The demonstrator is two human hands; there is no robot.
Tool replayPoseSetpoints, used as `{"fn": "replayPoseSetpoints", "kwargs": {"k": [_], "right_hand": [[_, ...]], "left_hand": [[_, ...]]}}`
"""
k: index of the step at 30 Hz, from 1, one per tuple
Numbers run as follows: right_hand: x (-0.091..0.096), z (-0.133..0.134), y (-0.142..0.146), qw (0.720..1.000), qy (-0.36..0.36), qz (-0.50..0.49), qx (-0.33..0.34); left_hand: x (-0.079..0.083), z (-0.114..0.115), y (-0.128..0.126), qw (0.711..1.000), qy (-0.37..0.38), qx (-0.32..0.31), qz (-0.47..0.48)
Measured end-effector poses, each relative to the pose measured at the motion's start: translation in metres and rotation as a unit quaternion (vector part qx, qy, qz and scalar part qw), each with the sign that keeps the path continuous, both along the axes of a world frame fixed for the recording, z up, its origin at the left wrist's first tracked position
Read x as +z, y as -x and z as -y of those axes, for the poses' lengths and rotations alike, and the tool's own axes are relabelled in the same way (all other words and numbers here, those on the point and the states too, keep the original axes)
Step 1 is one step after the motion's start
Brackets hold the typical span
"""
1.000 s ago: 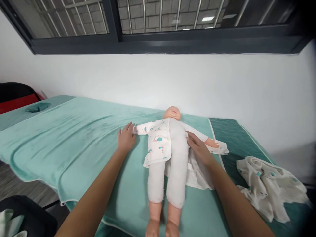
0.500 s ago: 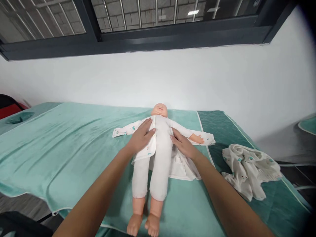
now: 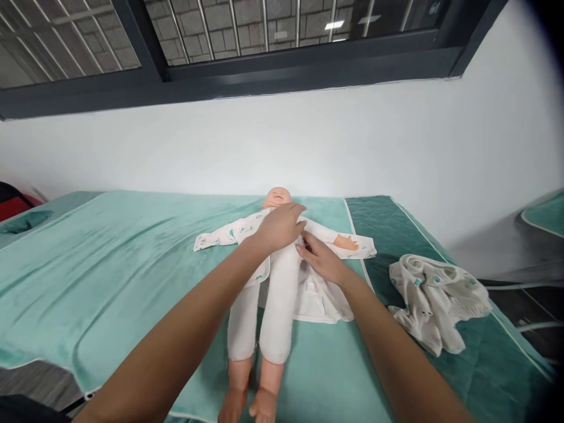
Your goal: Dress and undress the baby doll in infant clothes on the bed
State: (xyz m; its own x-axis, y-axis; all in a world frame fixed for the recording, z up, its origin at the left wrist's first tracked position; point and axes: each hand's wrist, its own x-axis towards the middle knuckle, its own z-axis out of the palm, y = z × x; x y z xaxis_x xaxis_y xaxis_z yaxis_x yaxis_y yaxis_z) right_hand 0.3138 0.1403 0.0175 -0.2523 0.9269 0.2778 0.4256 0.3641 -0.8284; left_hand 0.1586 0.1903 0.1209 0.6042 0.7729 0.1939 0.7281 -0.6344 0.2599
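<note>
A baby doll (image 3: 277,282) lies on its back on a teal towel (image 3: 110,276), head toward the wall. It wears a white printed jacket (image 3: 220,237), open at the front and spread under it. My left hand (image 3: 280,226) reaches across the doll's chest just below its head, fingers curled on the chest or the jacket there. Beside the torso, my right hand (image 3: 321,259) rests on the jacket's right front panel, fingers bent against the cloth. Whether either hand grips fabric is hidden.
A crumpled white printed cloth (image 3: 436,296) lies on the darker green quilted mat (image 3: 396,235) at the right. The white wall and a dark window frame stand behind the bed. A red and black object (image 3: 11,200) shows at the far left.
My left hand moved from the doll's left sleeve cuff onto its side, then up across the chest toward the neck. My right hand stayed by the torso. The view shifted right.
</note>
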Motion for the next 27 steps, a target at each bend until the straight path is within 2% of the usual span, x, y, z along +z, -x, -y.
{"fn": "replayPoseSetpoints", "kwargs": {"k": [2,5,8,10,13,17,22,24,25,27], "right_hand": [[-0.001,0.001,0.003,1.0,-0.001,-0.003,-0.016],[-0.003,0.002,0.007,1.0,-0.015,-0.015,-0.016],[-0.006,0.003,0.008,0.998,-0.044,-0.029,0.014],[-0.007,0.004,0.008,0.998,-0.053,-0.036,0.028],[-0.003,0.007,0.006,0.998,-0.043,-0.032,0.036],[0.009,0.01,-0.001,0.998,-0.022,-0.023,0.045],[0.024,0.011,-0.028,0.996,0.011,-0.048,0.072],[0.022,0.008,-0.042,0.997,0.047,-0.045,0.04],[0.02,0.006,-0.047,0.998,0.064,-0.02,0.0],[0.012,0.003,-0.052,0.986,0.089,0.074,-0.121]], "left_hand": [[-0.004,-0.004,-0.027,0.998,0.008,-0.041,-0.051],[-0.015,-0.01,-0.071,0.979,-0.028,-0.1,-0.174],[-0.027,-0.015,-0.104,0.967,-0.027,-0.115,-0.226],[-0.032,-0.018,-0.114,0.96,-0.008,-0.121,-0.253],[-0.032,-0.025,-0.113,0.951,0.015,-0.126,-0.28],[-0.022,-0.038,-0.1,0.957,0.017,-0.114,-0.267],[-0.011,-0.05,-0.084,0.967,0.026,-0.09,-0.236],[-0.01,-0.05,-0.079,0.971,0.026,-0.086,-0.223],[-0.01,-0.049,-0.077,0.972,0.025,-0.086,-0.217],[-0.011,-0.046,-0.074,0.974,0.02,-0.089,-0.207]]}}
